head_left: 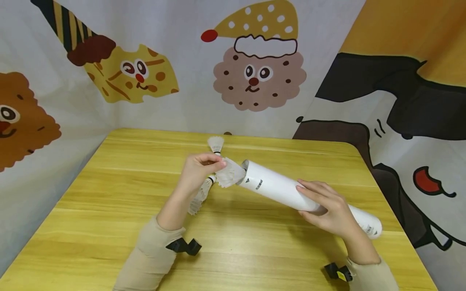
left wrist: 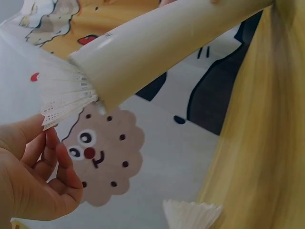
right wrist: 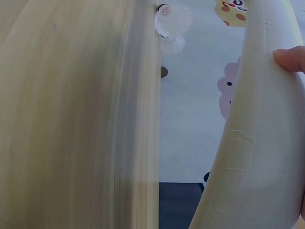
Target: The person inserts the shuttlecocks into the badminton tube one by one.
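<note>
Left grip (head_left: 195, 171) pinches a shuttlecock (head_left: 231, 173) at the mouth of a white tube (head_left: 273, 186). Right grip (head_left: 329, 208) holds that tube above the counter (head_left: 251, 258).

The person's left hand (head_left: 195, 169) pinches between thumb and forefinger, its other fingers loosely curled; the left forearm (head_left: 154, 250) slants up and inward. The right hand (head_left: 332, 207) grips with fingers and thumb apart, lower than the left, its forearm angled inward.
</note>
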Available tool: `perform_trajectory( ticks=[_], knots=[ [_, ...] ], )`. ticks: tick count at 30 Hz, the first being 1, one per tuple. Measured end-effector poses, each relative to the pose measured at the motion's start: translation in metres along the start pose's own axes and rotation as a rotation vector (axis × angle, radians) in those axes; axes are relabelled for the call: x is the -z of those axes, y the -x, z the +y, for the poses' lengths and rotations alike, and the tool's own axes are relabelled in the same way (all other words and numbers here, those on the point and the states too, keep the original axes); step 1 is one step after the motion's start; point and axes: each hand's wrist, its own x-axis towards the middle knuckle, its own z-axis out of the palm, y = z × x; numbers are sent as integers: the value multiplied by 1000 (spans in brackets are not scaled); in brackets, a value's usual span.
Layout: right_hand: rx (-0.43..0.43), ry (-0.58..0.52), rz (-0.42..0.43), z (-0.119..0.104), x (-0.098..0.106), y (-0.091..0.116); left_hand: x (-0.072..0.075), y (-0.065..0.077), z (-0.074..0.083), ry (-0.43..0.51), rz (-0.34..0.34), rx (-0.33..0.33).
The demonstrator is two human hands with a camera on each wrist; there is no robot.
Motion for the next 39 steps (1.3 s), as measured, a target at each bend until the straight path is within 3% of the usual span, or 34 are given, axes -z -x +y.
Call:
perform_trajectory(
  ticks=[7, 14, 23, 30, 39],
  knots=[
    [13, -11, -1, -3, -1, -2, -17, 2, -9, 42, 3, -36],
    [24, -22, -7, -3, -3, -1, -28, 5, -16, -37, -36, -128],
    [25, -38, -8, -7, -4, -3, -33, 6, -23, -43, -67, -189],
    [25, -51, -8, -9, -5, -4, -36, 6, -27, -32, -43, -206],
    [31, -56, -3, -11, -9, -5, -41, 5, -34, -86, -32, -202]
  ],
)
